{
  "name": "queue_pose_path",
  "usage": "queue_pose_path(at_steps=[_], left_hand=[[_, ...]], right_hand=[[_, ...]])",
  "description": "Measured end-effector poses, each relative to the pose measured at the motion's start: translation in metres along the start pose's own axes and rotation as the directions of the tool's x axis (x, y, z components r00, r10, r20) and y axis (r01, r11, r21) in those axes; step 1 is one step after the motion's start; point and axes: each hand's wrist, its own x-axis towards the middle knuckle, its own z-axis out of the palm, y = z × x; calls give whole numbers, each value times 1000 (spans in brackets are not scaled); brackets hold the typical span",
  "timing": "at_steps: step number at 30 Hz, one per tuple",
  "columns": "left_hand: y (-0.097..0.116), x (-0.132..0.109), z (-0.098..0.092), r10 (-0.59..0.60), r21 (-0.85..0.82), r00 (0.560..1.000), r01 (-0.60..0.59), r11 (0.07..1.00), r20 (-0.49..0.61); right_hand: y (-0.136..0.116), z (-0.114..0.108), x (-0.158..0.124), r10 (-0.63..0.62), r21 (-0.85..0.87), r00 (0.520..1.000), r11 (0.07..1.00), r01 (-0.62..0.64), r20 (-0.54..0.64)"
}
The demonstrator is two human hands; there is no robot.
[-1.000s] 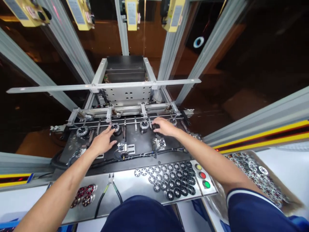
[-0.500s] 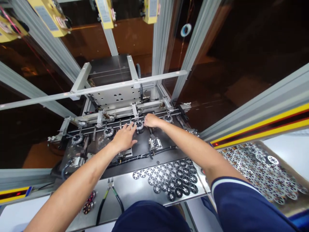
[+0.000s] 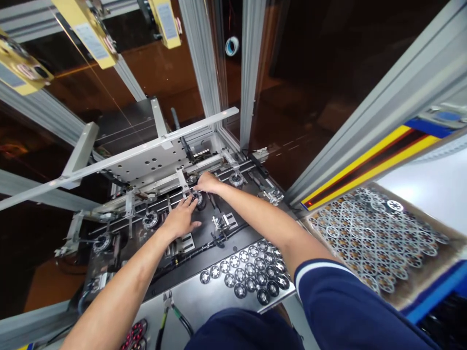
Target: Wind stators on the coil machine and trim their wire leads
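My left hand [image 3: 181,218] reaches in from the left, its thumb and fingers apart. Its fingertips are at the left edge of a round, slotted motor stator [image 3: 199,200], seated on the machine. On the other side, my right hand [image 3: 206,183] is closed at the upper right of that stator. Whatever its fingers pinch is hidden. A metal bracket arm [image 3: 181,180] comes down just above the stator. Similar stators sit in line on the machine: one on the right [image 3: 236,180], one left of my left hand [image 3: 150,219], and one at the far left [image 3: 102,243].
Several loose stators [image 3: 240,274] lie on the steel ledge near me. Cutting pliers [image 3: 167,302] and red-wound stators [image 3: 135,333] are beside them. A cardboard tray [image 3: 450,248] of metal rings stands at the right. A long bar [image 3: 146,148] crosses above; yellow units [image 3: 168,24] hang overhead.
The view has swung to the right, so the machine appears farther left and more of the ring tray shows. Both hands remain around the same stator.
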Motion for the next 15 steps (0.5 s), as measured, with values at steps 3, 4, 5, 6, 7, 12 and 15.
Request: queue_pose_path(at_steps=[3, 4, 5, 6, 7, 12, 15], left_hand=[[-3, 2, 2, 9, -28, 1000, -9, 1000, 0], [-3, 3, 2, 11, -36, 1000, -11, 999, -4], [-3, 3, 3, 12, -42, 1000, -13, 999, -8], [-3, 4, 4, 14, -48, 1000, -15, 999, -15], [-3, 4, 4, 16, -54, 1000, -18, 998, -23], [-5, -10, -1, 50, -80, 996, -56, 995, -77], [1, -21, -15, 98, -105, 985, -114, 988, -144]], right_hand=[[-2, 7, -8, -26, 48, 999, 999, 25, 20], [-3, 8, -11, -30, 55, 999, 998, 29, 20], [-5, 9, -14, -36, 58, 999, 998, 35, 17], [-7, 9, -18, -44, 57, 999, 997, 43, 10], [-9, 8, -22, -54, 53, 999, 997, 53, 0], [-4, -10, -62, -136, -2, 985, 991, 136, -104], [24, -33, -95, -154, -67, 972, 987, 144, -177]])
